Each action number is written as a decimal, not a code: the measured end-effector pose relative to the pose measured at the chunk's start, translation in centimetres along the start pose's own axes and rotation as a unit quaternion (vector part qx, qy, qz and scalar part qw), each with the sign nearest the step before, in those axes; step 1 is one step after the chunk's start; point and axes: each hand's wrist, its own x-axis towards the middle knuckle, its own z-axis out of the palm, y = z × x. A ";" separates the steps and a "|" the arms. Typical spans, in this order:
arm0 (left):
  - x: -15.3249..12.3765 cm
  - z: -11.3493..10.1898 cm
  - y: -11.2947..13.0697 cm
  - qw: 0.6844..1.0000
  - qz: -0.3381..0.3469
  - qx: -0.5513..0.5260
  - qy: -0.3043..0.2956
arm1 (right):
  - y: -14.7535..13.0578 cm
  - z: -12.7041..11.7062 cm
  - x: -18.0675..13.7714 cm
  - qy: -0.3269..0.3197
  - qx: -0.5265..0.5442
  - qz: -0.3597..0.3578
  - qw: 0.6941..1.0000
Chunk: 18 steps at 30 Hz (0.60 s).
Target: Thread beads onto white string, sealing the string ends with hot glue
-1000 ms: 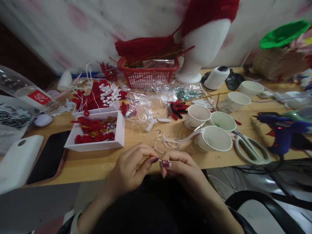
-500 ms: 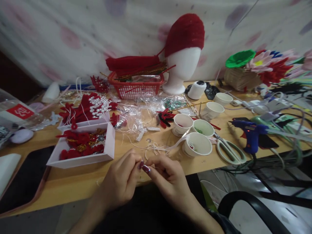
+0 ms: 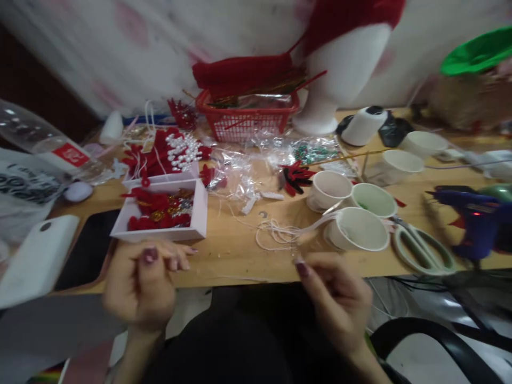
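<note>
My left hand (image 3: 144, 280) is closed at the front of the white box, thumb pressed against the curled index finger and the other fingertips pointing right. Whatever it pinches is too small and blurred to name. Well to the right, my right hand (image 3: 338, 296) holds thumb and index finger together below the paper cups, with something tiny at the tips that I cannot make out. A faint pale thread (image 3: 244, 278) runs along the table edge between both hands; whether either holds it is unclear. Loose white cord (image 3: 276, 234) lies coiled just beyond my right fingertips.
A white box (image 3: 160, 234) of red pieces stands left, by a phone (image 3: 90, 250). Paper cups (image 3: 358, 229), scissors (image 3: 424, 250) and a blue glue gun (image 3: 476, 224) are at right. Behind are a red basket (image 3: 248, 120) and a white foam head (image 3: 344, 69).
My hands, together at the fingertips before, have parted widely: left hand to the left, right hand to the right. The view has shifted down and closer to the table.
</note>
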 end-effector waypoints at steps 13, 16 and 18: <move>-1.5 -3.9 -2.4 0.918 0.022 0.245 -0.310 | 1.0 -0.1 1.3 0.053 0.051 0.074 0.995; -1.1 -3.4 -2.3 0.923 0.024 0.255 -0.288 | 0.8 0.3 2.4 0.019 0.040 0.064 0.997; -0.4 -3.4 -1.8 0.922 0.052 0.258 -0.284 | 0.9 0.9 3.1 -0.020 0.022 0.064 0.998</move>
